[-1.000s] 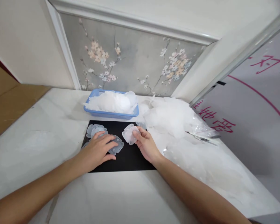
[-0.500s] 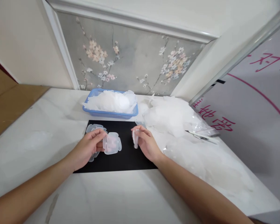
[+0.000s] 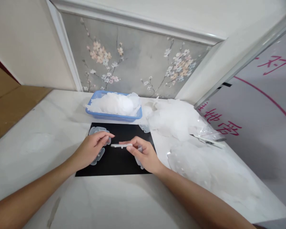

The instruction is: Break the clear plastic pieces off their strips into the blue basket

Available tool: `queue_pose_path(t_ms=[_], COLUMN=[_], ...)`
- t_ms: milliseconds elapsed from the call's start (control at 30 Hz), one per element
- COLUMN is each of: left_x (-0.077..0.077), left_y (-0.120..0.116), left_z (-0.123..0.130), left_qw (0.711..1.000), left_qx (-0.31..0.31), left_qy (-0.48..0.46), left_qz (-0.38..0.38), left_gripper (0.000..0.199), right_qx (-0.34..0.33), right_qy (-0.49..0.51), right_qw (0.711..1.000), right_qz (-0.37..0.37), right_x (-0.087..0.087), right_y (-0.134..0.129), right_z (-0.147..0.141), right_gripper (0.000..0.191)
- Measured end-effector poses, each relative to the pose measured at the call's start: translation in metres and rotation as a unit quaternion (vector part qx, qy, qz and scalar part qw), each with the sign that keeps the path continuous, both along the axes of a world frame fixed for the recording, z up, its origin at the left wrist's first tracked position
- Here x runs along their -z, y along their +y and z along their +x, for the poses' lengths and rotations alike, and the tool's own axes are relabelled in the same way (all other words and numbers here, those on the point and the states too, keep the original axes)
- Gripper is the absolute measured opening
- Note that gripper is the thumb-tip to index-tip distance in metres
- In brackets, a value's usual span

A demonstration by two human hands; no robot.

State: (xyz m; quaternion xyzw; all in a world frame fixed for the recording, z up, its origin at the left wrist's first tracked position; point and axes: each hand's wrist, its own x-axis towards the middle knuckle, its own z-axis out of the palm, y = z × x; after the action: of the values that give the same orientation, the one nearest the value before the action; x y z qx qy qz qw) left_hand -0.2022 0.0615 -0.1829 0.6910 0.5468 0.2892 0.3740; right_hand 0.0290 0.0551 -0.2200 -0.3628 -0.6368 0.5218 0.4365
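My right hand (image 3: 144, 152) pinches a thin translucent plastic piece (image 3: 121, 145), seen edge-on over the black mat (image 3: 121, 165). Under that hand shows part of another clear piece (image 3: 139, 163); whether it is held or lies on the mat I cannot tell. My left hand (image 3: 94, 148) hovers at the mat's left side, fingers stretched out and nothing visible in them. Around it lie clear lobed plastic pieces (image 3: 98, 156), partly covered by the hand. One more clear piece (image 3: 145, 128) rests at the mat's far right corner.
Behind the mat stands a blue basket (image 3: 114, 117) heaped with whitish translucent pieces (image 3: 116, 103). A large pile of similar pieces (image 3: 171, 117) spreads to the right, beside a clear plastic bag (image 3: 207, 128). A further flat translucent heap (image 3: 212, 171) lies nearer, right of my right forearm.
The lobed piece in my left hand is gone from its fingers. My right hand has moved left and down and now holds a piece level, edge-on.
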Motion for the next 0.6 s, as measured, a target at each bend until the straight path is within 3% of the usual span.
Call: queue_pose_path(t_ms=[100, 233, 333, 467, 600], left_x=[0.011, 0.019, 0.016, 0.004, -0.004], left_y=[0.012, 0.021, 0.020, 0.016, 0.011], left_z=[-0.017, -0.030, -0.029, -0.022, -0.014], left_qw=[0.975, 0.954, 0.958, 0.975, 0.994], left_qx=[0.007, 0.036, 0.025, -0.044, -0.100], left_qy=[0.161, 0.236, 0.226, 0.175, 0.022], left_qz=[0.151, 0.180, 0.177, 0.130, 0.035], left_gripper=[0.033, 0.032, 0.033, 0.035, 0.026], right_qx=[0.006, -0.015, -0.010, -0.008, 0.007], right_qy=[0.109, 0.183, 0.191, 0.187, 0.149], right_qw=[0.980, 0.949, 0.944, 0.944, 0.964], right_qz=[-0.164, -0.257, -0.269, -0.272, -0.222], right_x=[0.002, 0.002, 0.001, 0.002, 0.003], right_y=[0.004, 0.010, 0.011, 0.011, 0.011], right_z=[0.000, 0.002, 0.002, 0.002, 0.003], right_gripper=[0.030, 0.036, 0.037, 0.038, 0.036])
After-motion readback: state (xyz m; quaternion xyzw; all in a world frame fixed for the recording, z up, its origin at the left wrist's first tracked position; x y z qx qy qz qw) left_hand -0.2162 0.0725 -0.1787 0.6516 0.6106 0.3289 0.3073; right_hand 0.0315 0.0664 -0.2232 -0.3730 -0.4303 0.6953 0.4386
